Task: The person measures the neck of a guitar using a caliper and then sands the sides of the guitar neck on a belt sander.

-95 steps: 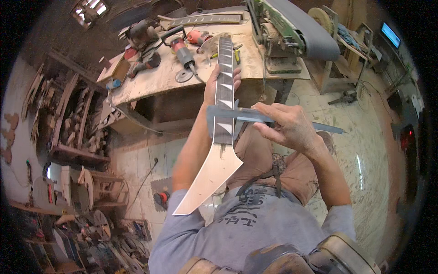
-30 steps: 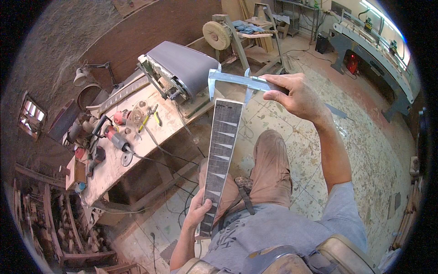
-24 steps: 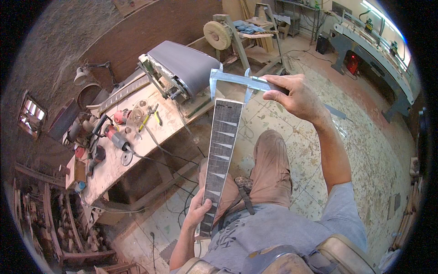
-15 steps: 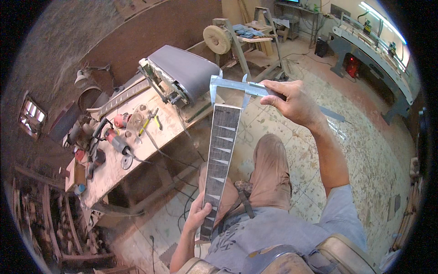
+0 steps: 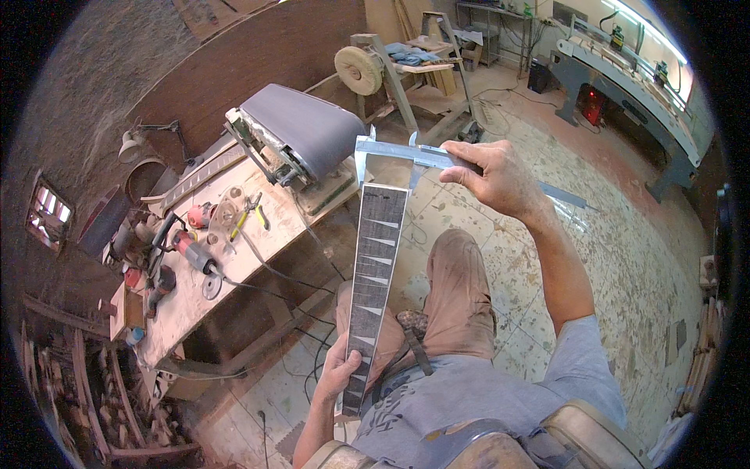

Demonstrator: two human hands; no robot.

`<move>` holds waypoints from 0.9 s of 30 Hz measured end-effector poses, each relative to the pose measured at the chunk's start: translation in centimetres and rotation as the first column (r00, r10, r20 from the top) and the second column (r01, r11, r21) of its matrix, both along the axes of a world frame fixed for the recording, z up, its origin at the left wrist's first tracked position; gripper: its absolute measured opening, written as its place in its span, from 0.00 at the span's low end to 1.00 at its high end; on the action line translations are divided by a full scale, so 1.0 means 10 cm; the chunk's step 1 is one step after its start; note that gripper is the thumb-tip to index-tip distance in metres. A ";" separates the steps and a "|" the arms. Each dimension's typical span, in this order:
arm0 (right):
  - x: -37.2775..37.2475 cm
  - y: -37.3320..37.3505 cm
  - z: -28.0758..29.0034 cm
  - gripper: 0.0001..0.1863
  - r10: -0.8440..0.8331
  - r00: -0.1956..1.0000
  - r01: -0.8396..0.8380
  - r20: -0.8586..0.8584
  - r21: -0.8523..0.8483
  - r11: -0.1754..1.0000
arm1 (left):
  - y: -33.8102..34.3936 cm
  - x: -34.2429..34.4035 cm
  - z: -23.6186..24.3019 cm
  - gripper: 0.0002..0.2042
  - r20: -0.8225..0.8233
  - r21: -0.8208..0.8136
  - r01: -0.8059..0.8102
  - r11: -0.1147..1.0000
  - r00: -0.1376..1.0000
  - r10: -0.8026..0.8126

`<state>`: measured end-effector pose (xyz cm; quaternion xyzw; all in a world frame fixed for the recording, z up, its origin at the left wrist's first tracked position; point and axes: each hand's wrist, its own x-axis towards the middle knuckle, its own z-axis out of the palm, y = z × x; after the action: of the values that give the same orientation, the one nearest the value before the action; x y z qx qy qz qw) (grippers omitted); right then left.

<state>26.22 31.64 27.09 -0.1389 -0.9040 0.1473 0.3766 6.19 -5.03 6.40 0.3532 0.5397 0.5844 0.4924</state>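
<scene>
Fisheye view, bent toward black edges: a tube light (image 5: 647, 30) glares upper right, floor (image 5: 574, 215) glints, dim lower-left shelving (image 5: 89, 395) seems blurred.

A stained tile floor (image 5: 539, 305) borders the workbench (image 5: 176, 316).

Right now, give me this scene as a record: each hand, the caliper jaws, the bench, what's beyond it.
Left hand: grips dark fretboard with pale triangular inlays, near its lower end
Right hand: holds metal caliper
Jaws: apart, at fretboard's upper end; contact unclear
Bench: red-and-grey power tool, yellow-handled pliers, belt sander
Beyond: pale round wheel on wooden stand
</scene>
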 end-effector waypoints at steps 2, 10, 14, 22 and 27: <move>0.00 -0.01 -0.01 0.22 -0.002 1.000 0.002 0.010 -0.006 1.000 | 0.02 0.03 -0.04 0.34 0.008 0.024 -0.045 0.999 0.999 0.045; 0.03 0.03 -0.09 0.21 -0.008 1.000 0.008 0.002 -0.004 1.000 | 0.09 0.05 0.02 0.32 -0.052 0.036 -0.020 0.999 0.998 0.021; 0.05 0.05 -0.12 0.22 -0.017 1.000 0.017 0.007 -0.007 1.000 | 0.09 0.09 0.14 0.35 0.010 -0.023 0.009 1.000 1.000 -0.009; 0.08 0.12 -0.23 0.23 -0.053 0.998 0.053 0.027 0.000 0.999 | 0.14 0.09 0.04 0.31 0.075 -0.012 0.032 0.999 0.997 -0.031; 0.12 0.11 -0.22 0.23 -0.056 0.996 0.061 0.069 -0.073 0.995 | 0.18 0.11 0.11 0.31 0.106 -0.025 0.060 0.998 0.993 -0.056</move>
<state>27.46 32.69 24.86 -0.1841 -0.9055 0.1653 0.3448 7.30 -3.27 7.53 0.3302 0.5107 0.5800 0.5420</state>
